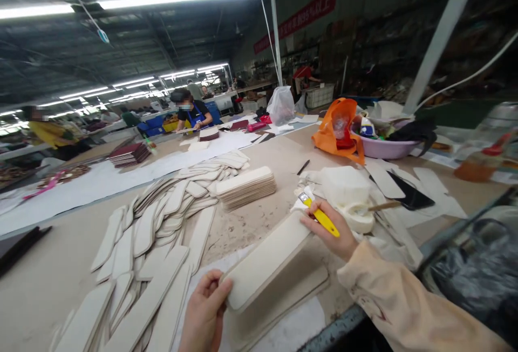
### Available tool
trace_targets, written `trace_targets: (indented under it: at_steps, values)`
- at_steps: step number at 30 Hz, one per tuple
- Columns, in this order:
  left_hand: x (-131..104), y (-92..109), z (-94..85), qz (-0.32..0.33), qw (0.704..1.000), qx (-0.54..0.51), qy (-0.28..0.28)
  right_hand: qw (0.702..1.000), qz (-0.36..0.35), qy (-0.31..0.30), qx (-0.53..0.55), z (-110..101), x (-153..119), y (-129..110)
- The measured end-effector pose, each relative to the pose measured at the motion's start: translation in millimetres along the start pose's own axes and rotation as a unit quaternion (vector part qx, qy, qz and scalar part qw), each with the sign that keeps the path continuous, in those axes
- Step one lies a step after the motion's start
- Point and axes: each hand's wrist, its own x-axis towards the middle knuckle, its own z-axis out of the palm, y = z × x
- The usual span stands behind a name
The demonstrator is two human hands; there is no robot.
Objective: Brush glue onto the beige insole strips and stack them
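We hold one pale panel [267, 265] tilted above the bench [291, 149], our left grip [206, 306] pinching its near end, our right grip [334, 233] closed on its far end and on one yellow-handled brush [327, 222]. Beyond it we count one squared stack [246, 190]; the loose heap [157, 228] on our left overlaps too much to count. We see one orange bag [324, 133] beside one purple basin [388, 149]. On one red banner [309, 15] we read "95%以上"; other characters blur.
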Motion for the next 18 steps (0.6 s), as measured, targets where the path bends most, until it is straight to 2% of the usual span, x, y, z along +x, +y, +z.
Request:
trace_targets:
  at_steps: [6, 12, 15, 18]
  values:
    - [73.2, 48.8, 10.5, 0.07, 0.998, 0.002, 0.008, 0.999, -0.031, 0.018, 0.001, 23.4, 57.2, 7.0]
    - [166.3, 102.5, 32.3, 0.132, 0.987, 0.088, 0.035, 0.995, -0.024, 0.083, -0.044, 50.2, 139.5, 15.0]
    - [211.6, 119.4, 41.4, 0.158, 0.976, 0.14, 0.056, 0.992, -0.012, 0.106, -0.067, 63.0, 180.2, 21.3]
    - [248.9, 126.1, 48.0, 0.18, 0.958, 0.207, 0.085, 0.988, -0.001, 0.123, -0.097, 74.2, 210.6, 32.4]
